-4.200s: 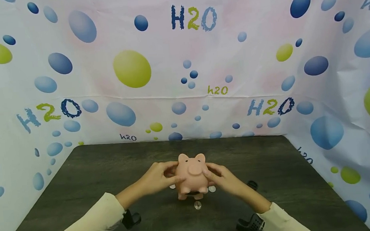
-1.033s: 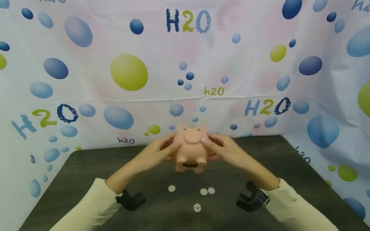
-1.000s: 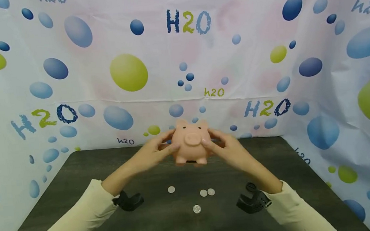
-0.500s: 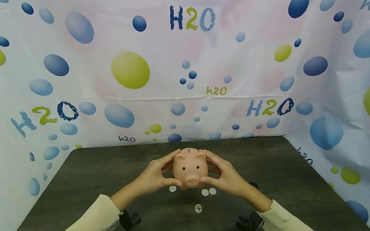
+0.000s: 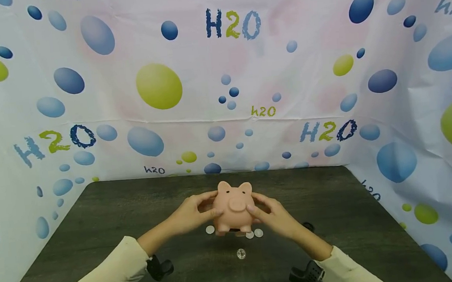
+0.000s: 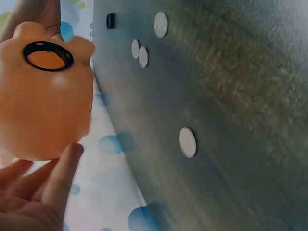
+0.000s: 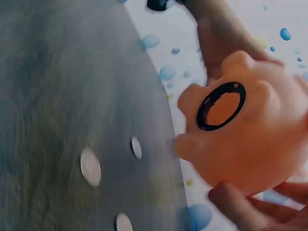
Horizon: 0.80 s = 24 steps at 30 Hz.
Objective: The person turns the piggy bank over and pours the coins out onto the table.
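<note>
A pink piggy bank (image 5: 234, 203) is held up over the dark table, its snout toward me. My left hand (image 5: 194, 214) grips its left side, thumb in front and fingers behind. On the other side my right hand (image 5: 276, 217) grips it the same way. In both wrist views the belly shows a round hole with a black rim (image 7: 204, 108). Below the bank lie several silver coins: a lone coin (image 5: 210, 229) at left, a pair with its outer coin (image 5: 258, 233) at right, and a nearer coin (image 5: 241, 254). The coin slot on its back is hidden.
A round black plug (image 5: 308, 226) lies on the table (image 5: 142, 202), partly behind my right forearm. Black wrist mounts (image 5: 306, 275) hang under both sleeves. A white cloth backdrop (image 5: 214, 101) with blue and green spots stands behind and beside the table.
The piggy bank was high above the table a second ago. It came down with its head tipped forward, slot showing. Now its snout is tilted up again, still in both hands.
</note>
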Each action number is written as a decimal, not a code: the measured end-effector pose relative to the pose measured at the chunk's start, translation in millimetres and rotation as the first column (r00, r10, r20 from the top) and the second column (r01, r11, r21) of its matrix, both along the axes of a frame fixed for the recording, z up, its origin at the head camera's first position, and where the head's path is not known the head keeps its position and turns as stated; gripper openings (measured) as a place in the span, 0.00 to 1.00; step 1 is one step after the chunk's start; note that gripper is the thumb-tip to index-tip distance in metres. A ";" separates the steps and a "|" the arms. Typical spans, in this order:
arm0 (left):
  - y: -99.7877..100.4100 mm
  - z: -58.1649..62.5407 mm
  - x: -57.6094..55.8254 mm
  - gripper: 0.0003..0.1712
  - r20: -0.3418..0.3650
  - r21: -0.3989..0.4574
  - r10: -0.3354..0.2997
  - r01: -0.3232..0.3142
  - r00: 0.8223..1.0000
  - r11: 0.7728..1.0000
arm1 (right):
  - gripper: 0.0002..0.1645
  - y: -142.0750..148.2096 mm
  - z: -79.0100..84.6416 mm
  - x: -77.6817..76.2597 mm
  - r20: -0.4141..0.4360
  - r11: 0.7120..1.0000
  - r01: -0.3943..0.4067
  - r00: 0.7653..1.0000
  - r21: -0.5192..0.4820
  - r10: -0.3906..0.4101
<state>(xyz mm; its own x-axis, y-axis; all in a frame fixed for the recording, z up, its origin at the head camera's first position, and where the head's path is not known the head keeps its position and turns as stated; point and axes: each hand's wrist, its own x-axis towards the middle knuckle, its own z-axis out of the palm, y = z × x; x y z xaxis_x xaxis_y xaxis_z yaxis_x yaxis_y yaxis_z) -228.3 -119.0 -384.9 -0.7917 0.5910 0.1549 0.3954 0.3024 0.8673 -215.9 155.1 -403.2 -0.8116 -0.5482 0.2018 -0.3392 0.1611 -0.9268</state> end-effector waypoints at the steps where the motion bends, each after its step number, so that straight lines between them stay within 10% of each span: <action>1: 0.7 -1.3 -0.2 0.36 0.028 -0.011 0.002 -0.002 1.000 1.000 | 0.31 -0.1 0.7 0.7 0.064 1.000 -0.012 0.998 -0.003 0.012; 6: 5.2 -6.9 3.4 0.32 0.218 -0.054 0.021 -0.010 0.976 0.998 | 0.37 0.3 1.6 2.9 0.371 0.998 -0.062 0.927 -0.018 0.064; 10: 12.0 -9.6 10.5 0.37 0.380 -0.100 0.076 -0.041 0.922 0.994 | 0.44 1.6 -2.0 3.8 0.546 0.997 -0.077 0.835 0.002 0.064; 16: 18.7 -15.2 15.3 0.44 0.506 -0.144 0.145 -0.082 0.850 0.986 | 0.49 2.8 -12.1 3.3 0.657 0.996 -0.093 0.751 0.003 0.068; 24: 20.0 -18.9 9.9 0.50 0.612 -0.173 0.197 -0.114 0.766 0.978 | 0.53 4.4 -15.8 2.3 0.703 0.995 -0.100 0.706 -0.021 0.086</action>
<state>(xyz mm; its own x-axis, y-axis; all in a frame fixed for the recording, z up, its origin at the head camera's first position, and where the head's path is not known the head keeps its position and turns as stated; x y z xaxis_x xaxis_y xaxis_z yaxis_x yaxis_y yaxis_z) -218.5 -99.0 -403.8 -0.7719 0.4317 -0.4667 -0.2802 0.4279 0.8593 -213.6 159.5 -419.0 -0.6597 -0.6262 -0.4156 0.3944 0.1824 -0.9007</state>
